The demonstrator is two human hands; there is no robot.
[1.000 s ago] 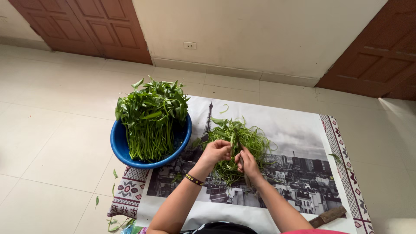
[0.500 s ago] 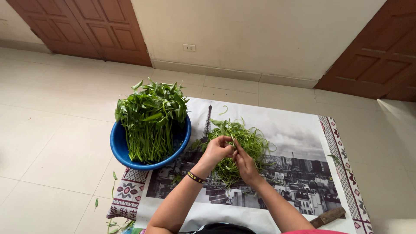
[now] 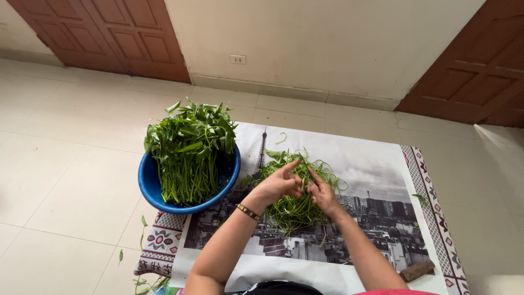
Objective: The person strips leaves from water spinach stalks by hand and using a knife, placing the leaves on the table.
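My left hand (image 3: 277, 187) and my right hand (image 3: 322, 194) meet over a loose pile of split green stems (image 3: 297, 210) lying on a black-and-white city poster (image 3: 371, 169). Both hands pinch a thin green stem (image 3: 303, 186) between their fingertips, just above the pile. A dark beaded bracelet sits on my left wrist. To the left stands a blue plastic basin (image 3: 150, 188) heaped with a bundle of leafy green water spinach (image 3: 191, 147), leaves at the far side and stalks toward me.
The poster lies on a patterned woven mat (image 3: 431, 196) on a pale tiled floor. A brown wooden piece (image 3: 417, 270) rests at the mat's near right. Loose leaves (image 3: 144, 278) litter the floor near left. Brown wooden doors flank a cream wall.
My hands stay over the pile; the fingers have shifted slightly along the stem, and my left fingers are now stretched out further.
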